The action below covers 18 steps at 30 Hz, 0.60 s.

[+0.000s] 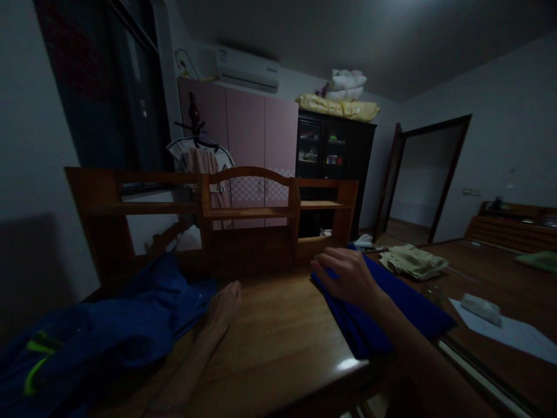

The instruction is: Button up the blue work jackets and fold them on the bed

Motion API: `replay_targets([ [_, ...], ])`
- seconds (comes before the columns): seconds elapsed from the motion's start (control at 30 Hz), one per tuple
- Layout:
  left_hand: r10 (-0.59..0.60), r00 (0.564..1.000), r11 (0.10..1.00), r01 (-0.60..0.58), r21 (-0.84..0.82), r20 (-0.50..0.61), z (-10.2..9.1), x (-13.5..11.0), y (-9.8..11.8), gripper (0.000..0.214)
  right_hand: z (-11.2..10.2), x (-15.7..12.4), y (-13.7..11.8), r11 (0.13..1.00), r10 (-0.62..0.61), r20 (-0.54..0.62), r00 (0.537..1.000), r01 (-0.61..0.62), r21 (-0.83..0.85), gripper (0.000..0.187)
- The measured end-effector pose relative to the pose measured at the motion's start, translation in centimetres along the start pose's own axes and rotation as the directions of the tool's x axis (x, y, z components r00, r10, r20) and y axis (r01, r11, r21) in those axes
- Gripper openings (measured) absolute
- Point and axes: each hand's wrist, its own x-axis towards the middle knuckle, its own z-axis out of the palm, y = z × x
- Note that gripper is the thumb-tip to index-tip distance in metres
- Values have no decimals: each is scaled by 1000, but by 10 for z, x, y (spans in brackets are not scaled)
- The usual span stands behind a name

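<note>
I have my right hand [346, 276] over the folded bright-blue cloth [407, 305] at the counter's [278, 337] right side, fingers bent; I can't tell whether they pinch it. My left hand [225, 303] curls beside the crumpled blue garment [126, 319], grip unclear.

both forearms [195, 361] reach forward, hands [346, 275] loosely curled.

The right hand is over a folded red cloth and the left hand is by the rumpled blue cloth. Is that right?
Not quite: the head view shows the folded cloth under the right hand is blue, not red. The left hand is by the rumpled blue cloth.
</note>
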Motion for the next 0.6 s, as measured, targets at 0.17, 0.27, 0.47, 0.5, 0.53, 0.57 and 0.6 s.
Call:
replay_targets([
  [0.17, 184, 973, 983, -177, -55, 143, -17, -6, -5, 31, 88, 26, 60, 841, 531, 247, 811, -470, -267, 38],
  [0.27, 289, 940, 956, -276, -98, 181, -22, -12, 1, 32, 124, 8, 78, 740, 662, 200, 722, -587, -329, 52],
  [0.47, 302, 941, 938, -265, -221, 154, -12, -13, 1, 34, 130, 6, 110, 616, 780, 116, 615, -722, -315, 35],
  [0.5, 301, 943, 934, -261, -243, 146, -11, -13, 0, 34, 126, 9, 117, 620, 778, 113, 618, -727, -296, 27],
  [0.53, 299, 944, 931, -257, -259, 139, -10, -13, -1, 33, 121, 11, 123, 624, 776, 105, 622, -731, -275, 20],
  [0.57, 299, 945, 929, -256, -267, 136, -10, -13, -1, 33, 117, 13, 127, 626, 774, 90, 626, -738, -251, 16],
  [0.6, 298, 945, 928, -254, -271, 133, -10, -13, -2, 33, 113, 15, 130, 626, 775, 71, 628, -748, -221, 18],
])
